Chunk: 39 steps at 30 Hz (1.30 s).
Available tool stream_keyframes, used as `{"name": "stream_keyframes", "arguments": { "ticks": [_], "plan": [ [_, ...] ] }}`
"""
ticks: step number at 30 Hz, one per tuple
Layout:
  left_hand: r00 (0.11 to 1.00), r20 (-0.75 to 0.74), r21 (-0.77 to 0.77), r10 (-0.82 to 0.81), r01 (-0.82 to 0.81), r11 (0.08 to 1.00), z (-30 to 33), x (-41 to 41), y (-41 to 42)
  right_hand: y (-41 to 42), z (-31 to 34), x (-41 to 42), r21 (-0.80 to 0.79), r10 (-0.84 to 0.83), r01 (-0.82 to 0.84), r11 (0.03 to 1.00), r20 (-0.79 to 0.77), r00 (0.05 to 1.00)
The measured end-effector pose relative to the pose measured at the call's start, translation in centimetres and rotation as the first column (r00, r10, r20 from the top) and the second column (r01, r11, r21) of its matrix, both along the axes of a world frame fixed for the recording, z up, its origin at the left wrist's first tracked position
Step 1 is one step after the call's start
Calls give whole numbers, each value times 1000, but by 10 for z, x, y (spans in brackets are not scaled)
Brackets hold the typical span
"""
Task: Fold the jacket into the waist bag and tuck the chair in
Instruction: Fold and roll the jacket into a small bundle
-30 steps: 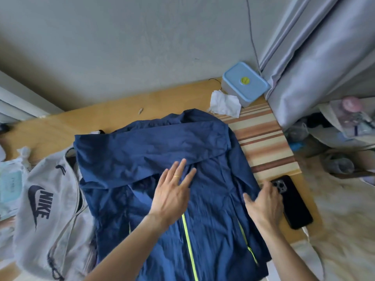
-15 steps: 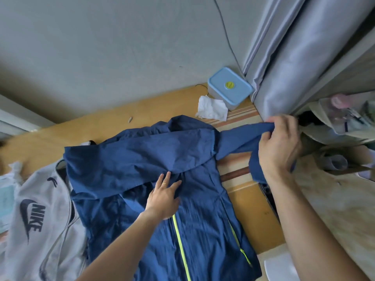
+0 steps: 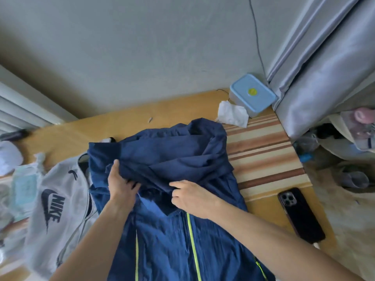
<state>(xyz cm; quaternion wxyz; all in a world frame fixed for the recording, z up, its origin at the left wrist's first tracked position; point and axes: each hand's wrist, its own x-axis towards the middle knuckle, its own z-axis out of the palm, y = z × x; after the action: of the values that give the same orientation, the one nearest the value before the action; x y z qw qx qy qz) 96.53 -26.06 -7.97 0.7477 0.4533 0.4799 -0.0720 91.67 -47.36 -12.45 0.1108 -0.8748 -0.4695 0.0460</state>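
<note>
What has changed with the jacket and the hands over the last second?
The right hand pulled the sleeve out rightward, then folded it back over the jacket. The left hand, earlier pressing flat, now grips the folded cloth. The phone, blue box and grey bag stayed put.

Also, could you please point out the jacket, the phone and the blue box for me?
jacket [image 3: 182, 246]: head view, front panel beside the zip.
phone [image 3: 302, 217]: head view, middle of its dark back.
blue box [image 3: 252, 92]: head view, lid.
</note>
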Motion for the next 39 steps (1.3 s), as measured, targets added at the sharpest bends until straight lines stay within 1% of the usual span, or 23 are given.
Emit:
{"name": "stream_keyframes", "arguments": {
  "ticks": [2,4,7,10,13,15,17,19,20,21,22,24,26,28,29,31,32,33,35,36,37,38,39],
  "plan": [
    [997,-65,77,-32,37,996,-8,-7,9,-13,-2,-3,82,-164,163,983,-2,987],
    [994,-101,163,-51,67,984,-10,-8,16,-29,0,5,96,-338,335,937,24,941],
    [992,-117,206,42,-17,978,-14,3,27,-58,-7,28,-58,-522,522,851,14,853],
    [989,-132,229,62,-30,973,-17,20,36,-75,-12,45,-153,-601,587,795,-63,797],
    [998,-49,104,29,-23,994,-16,34,50,-87,-8,60,-176,-642,622,763,-90,761],
    [996,87,-7,11,-10,1000,-15,40,60,-97,-3,73,-155,-718,701,696,-135,683],
    [992,122,-160,40,-20,987,-8,44,65,-110,3,86,-132,-792,786,604,-204,575],
    [986,165,-201,-1,35,979,3,41,71,-119,8,97,-143,-822,820,554,-251,511],
    [974,197,-78,-112,130,988,4,37,78,-121,10,102,-158,-825,821,548,-265,500],
    [963,199,-61,-184,200,978,3,34,87,-122,11,106,-179,-823,816,550,-283,493],
    [960,162,-41,-227,236,971,-1,33,94,-121,11,109,-197,-820,810,552,-302,485],
    [959,48,134,-278,269,954,-3,34,102,-118,9,111,-172,-820,819,548,-307,484],
    [946,-85,259,-312,324,910,1,32,102,-112,6,104,-7,-832,844,537,-171,528],
    [900,-158,270,-407,436,859,3,25,99,-99,2,90,216,-831,812,542,-11,557],
    [862,-184,304,-472,506,807,3,21,97,-90,1,81,302,-805,761,574,40,592],
    [769,-257,482,-586,627,612,-3,13,94,-73,-6,64,339,-702,639,691,102,705],
    [731,-296,572,-614,651,499,-8,11,95,-66,-13,58,281,-649,603,747,107,754],
    [722,-314,644,-617,639,420,-11,13,96,-63,-22,54,180,-621,601,779,90,778],
    [772,-281,785,-570,527,327,-8,19,94,-62,-36,55,-9,-661,661,750,27,750],
    [807,-245,851,-537,444,280,-5,23,94,-61,-40,57,-40,-691,690,722,1,723],
    [820,-232,902,-523,383,201,-3,26,93,-59,-42,58,-43,-707,706,707,-11,708],
    [812,-268,930,-518,359,80,-2,26,90,-56,-44,59,-46,-700,699,713,-9,714],
    [781,-353,926,-515,371,-72,-4,23,87,-52,-44,59,-70,-684,682,728,-6,729]
  ]
}}
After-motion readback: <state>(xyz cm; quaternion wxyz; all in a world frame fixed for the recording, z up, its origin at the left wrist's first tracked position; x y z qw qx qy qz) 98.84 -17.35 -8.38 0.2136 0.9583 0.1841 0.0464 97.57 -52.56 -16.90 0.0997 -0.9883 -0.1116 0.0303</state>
